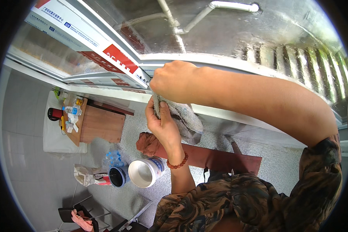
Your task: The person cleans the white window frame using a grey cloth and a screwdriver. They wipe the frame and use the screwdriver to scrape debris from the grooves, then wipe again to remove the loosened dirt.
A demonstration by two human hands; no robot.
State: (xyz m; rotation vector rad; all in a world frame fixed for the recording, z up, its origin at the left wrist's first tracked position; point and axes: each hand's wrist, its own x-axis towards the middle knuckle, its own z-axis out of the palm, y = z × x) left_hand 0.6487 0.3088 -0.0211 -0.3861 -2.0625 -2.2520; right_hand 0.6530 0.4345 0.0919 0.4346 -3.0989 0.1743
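Note:
A damp-looking grey-white terry cloth (188,116) hangs bunched below the corner of a window frame. My left hand (163,120), with a beaded bracelet at the wrist, pinches the cloth between thumb and fingers. Just above it, my right hand (174,79) is closed in a fist on the cloth's upper end, its fingertips hidden from view. The fist is against the inner corner of the window frame (119,59), whose bar carries printed protective film. Behind the right forearm is the window glass (214,34).
Below me lies a dark red plank bench (208,156) with a brown cloth (147,144) on its end. A white bucket (142,174) and a blue bin (118,177) stand on the floor. Further left are a wooden desk (101,123), an electric kettle (55,114) and a chair (65,215).

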